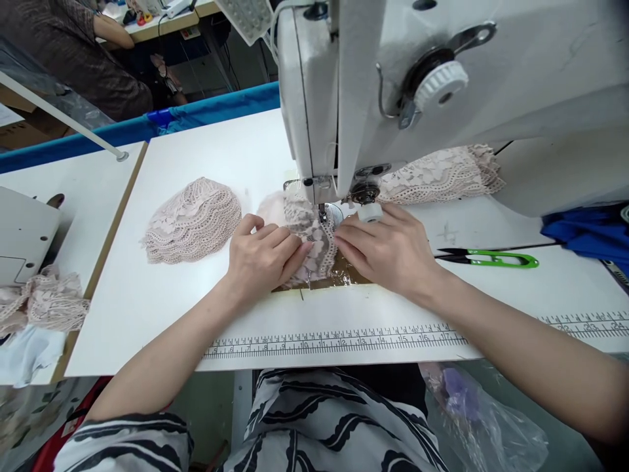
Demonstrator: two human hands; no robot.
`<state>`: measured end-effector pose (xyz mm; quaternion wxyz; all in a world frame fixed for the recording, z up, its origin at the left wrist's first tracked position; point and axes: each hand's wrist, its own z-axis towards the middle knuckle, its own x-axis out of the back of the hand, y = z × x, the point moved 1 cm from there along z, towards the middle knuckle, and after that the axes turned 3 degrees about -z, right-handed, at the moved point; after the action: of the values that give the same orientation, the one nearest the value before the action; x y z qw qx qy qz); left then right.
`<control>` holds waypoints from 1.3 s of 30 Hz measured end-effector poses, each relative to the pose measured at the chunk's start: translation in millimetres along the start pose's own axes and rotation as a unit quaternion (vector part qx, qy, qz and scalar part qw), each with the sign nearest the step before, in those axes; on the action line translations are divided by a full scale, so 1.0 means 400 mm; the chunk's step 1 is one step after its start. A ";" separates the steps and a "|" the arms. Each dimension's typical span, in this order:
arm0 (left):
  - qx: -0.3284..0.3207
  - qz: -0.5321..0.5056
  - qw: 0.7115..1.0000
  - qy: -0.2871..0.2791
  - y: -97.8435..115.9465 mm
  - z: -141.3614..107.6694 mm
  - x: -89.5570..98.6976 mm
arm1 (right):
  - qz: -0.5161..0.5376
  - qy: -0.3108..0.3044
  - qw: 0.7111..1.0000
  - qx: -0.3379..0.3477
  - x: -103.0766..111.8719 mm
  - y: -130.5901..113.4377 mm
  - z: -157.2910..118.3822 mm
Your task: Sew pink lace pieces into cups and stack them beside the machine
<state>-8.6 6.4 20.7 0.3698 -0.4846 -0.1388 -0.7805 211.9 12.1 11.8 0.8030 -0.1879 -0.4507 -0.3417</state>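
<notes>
Lace piece (pixel 318 252) lies partly beneath the presser foot (pixel 323 213) of your sewing machine (pixel 363 78), flat on the work surface. Your left hand (pixel 260 259) bears on its left side, fingers bent and close together, thumb pointing inward; presumably this keeps the layers level. Whether thumb and fingers pinch the fabric cannot be told. Your right hand (pixel 393 252) sits at the scalloped edge, fingers close together and reaching under the machine head; likely this steadies the border near the foot. Its grip on the lace is likewise unclear, the fingertips being partly hidden.

Layout: a fanned lace stack (pixel 196 223) rests on the white table (pixel 187 314) to your left, apart from the hand, probably to stay reachable without crowding the needle area. More lace (pixel 437 174) lies behind your right hand, beneath the machine arm. Green-handled thread snips (pixel 501 259) lie right of that hand, blades toward it, seemingly for a short reach. Printed ruler scale (pixel 344 343) runs along your near table edge.
</notes>
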 end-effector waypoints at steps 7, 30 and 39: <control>-0.003 -0.069 0.998 0.005 -0.007 0.005 -0.012 | 0.029 0.007 0.996 0.085 0.007 -0.036 0.001; 0.001 -0.099 0.991 -0.088 0.029 0.001 -0.028 | -0.051 -0.068 0.996 -0.036 -0.009 0.001 -0.017; -0.004 -0.098 0.990 -0.103 0.023 0.000 -0.027 | -0.072 -0.070 0.994 -0.031 -0.004 -0.001 -0.011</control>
<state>0.6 4.7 10.1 0.2737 -0.5481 -0.2200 -0.7591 213.7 9.7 8.2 0.7367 -0.2034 -0.5070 -0.3985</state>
